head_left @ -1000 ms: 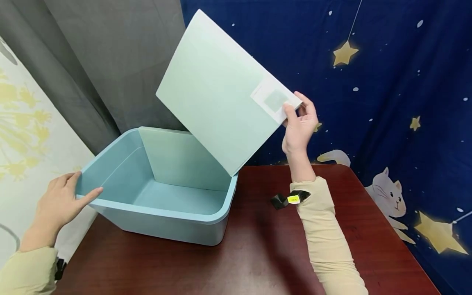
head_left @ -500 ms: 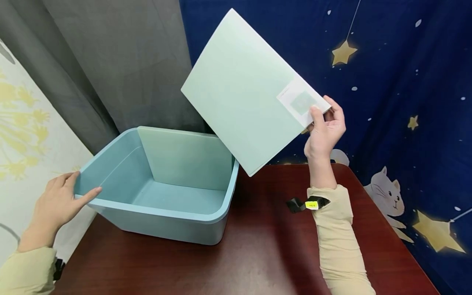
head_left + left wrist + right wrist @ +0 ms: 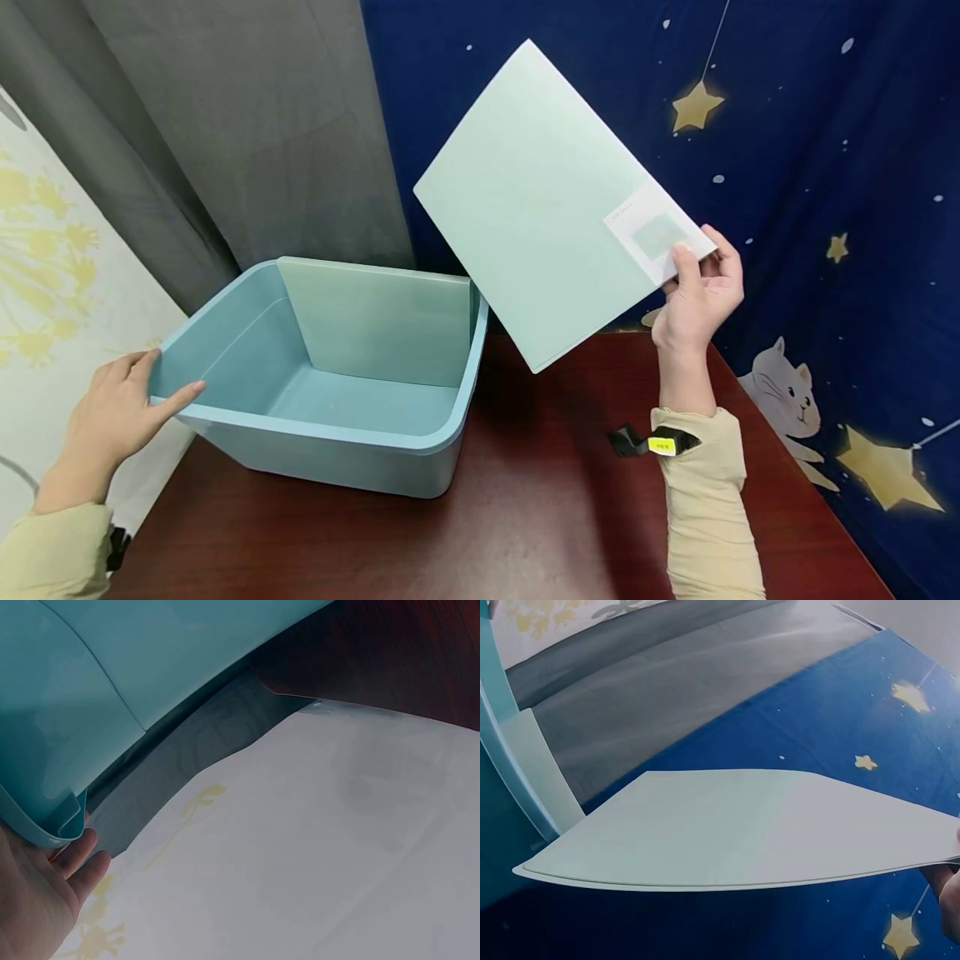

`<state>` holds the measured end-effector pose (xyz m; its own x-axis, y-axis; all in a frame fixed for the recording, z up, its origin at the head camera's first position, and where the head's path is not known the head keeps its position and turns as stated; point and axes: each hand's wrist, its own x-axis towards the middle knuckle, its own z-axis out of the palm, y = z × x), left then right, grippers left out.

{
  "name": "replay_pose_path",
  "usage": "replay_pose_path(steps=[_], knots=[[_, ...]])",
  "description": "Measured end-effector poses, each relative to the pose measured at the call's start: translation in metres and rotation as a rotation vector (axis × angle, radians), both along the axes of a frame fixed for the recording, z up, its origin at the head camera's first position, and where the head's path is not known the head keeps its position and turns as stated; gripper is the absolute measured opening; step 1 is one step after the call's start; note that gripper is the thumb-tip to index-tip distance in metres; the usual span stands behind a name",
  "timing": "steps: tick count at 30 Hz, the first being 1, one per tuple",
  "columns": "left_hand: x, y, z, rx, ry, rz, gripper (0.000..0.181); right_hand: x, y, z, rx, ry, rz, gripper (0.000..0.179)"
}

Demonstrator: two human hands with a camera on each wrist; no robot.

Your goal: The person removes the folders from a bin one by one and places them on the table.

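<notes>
Head view: right hand (image 3: 696,300) pinches the light green folder (image 3: 555,192) at its right corner, thumb on the front over the white label (image 3: 648,229), fingers behind. Folder is up in the air, tilted, front facing the camera, lowest corner above the dark red table (image 3: 525,475), right of the blue tub (image 3: 337,462). Its lower left edge overlaps the tub's far right corner from here; can't tell if they touch. Left hand (image 3: 112,408) grips the tub's left end, thumb spread away from the fingers and lying across the near rim, fingers at the left rim. Second green folder (image 3: 386,321) stands inside the tub, leaning on the far wall. Beige sleeves both arms; black strap device (image 3: 673,442) with yellow tag on right wrist. Behind: gray curtain (image 3: 240,125) on the left, navy curtain (image 3: 787,167) with stars and a cat on the right. White cloth (image 3: 52,283) with yellow print far left.

Left wrist view: dim. Fingers hook under the tub's lip from outside; thumb hidden. White cloth below, table corner upper right, gray strip of fabric between.

Right wrist view: held folder seen at a low angle, two layers showing along the near edge. Only part of the right hand shows at the right edge. Tub rim and second green folder at left, both curtains behind.
</notes>
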<state>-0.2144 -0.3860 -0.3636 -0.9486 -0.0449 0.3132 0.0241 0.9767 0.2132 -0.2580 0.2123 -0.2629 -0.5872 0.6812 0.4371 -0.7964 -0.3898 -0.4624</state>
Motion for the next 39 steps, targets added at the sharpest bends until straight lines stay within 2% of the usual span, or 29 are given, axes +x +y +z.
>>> replay_pose_path(steps=[23,39], knots=[[-0.004,-0.001,-0.003,-0.005,0.003,0.017,0.089,0.026,0.034,-0.037,-0.022,-0.032,-0.075,0.033],[-0.004,0.0,-0.004,-0.004,-0.007,0.025,0.09,0.032,0.034,-0.067,0.053,-0.103,-0.107,0.031]])
